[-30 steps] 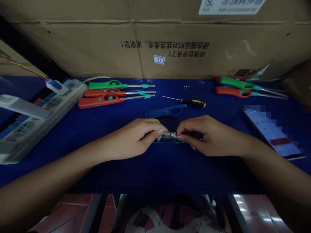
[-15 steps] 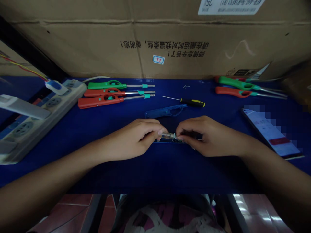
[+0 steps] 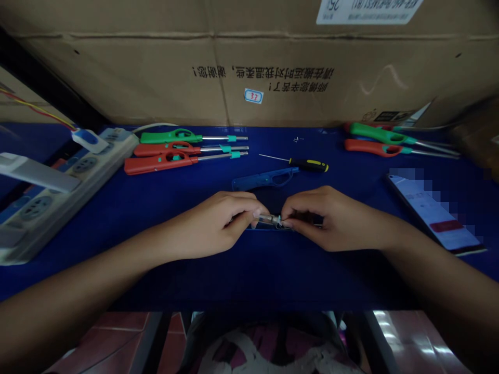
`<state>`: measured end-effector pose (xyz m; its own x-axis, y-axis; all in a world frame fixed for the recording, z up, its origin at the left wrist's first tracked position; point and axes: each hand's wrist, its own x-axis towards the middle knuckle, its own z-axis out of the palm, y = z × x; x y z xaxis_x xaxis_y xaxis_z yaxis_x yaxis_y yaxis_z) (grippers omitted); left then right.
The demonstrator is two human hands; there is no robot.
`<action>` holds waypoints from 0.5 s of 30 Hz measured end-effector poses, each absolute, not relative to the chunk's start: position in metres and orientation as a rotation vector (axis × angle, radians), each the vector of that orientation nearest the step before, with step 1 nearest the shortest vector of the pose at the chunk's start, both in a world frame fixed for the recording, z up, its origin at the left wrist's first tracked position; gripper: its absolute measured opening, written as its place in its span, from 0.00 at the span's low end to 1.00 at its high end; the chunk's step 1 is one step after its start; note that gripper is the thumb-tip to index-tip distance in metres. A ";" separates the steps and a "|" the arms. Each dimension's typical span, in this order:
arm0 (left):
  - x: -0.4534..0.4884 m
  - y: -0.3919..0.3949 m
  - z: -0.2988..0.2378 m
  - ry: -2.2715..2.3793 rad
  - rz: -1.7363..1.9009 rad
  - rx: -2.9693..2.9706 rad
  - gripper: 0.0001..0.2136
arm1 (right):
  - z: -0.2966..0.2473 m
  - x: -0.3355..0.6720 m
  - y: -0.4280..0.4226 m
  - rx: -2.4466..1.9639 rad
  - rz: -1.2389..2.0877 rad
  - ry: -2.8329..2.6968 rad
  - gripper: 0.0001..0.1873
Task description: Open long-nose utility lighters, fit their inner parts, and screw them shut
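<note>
Left hand (image 3: 218,223), mid-frame: bare, slender fingers. Right hand (image 3: 331,221), right of centre: bare, likewise slender. Left forearm (image 3: 117,270), lower left: bare, slim. Right forearm (image 3: 432,270), lower right: bare, slim, shadowed toward the edge. Garment (image 3: 268,345), bottom centre: purple-pink, broad curving pale bands, dark patches; cut unclear, dimly lit.

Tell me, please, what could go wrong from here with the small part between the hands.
The small clear part is held between the left hand and right hand, so it might slip. A thin pale strand beside the right hand could snag. The tiny loose pieces beyond the screwdriver lie uncontained and may be knocked astray.
</note>
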<state>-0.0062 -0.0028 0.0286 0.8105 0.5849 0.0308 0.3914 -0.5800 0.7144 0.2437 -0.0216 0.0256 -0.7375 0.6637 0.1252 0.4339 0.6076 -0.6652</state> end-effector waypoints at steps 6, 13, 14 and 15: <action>-0.006 -0.003 0.027 0.707 0.346 2.278 0.13 | 0.024 0.243 -0.022 -0.873 0.878 -2.475 0.06; -0.006 -0.004 0.024 0.709 0.342 2.299 0.13 | 0.025 0.242 -0.022 -0.870 0.895 -2.489 0.06; -0.006 -0.004 0.024 0.708 0.342 2.299 0.13 | 0.025 0.242 -0.021 -0.870 0.895 -2.493 0.06; -0.006 -0.004 0.024 0.707 0.345 2.300 0.13 | 0.025 0.242 -0.021 -0.872 0.893 -2.495 0.06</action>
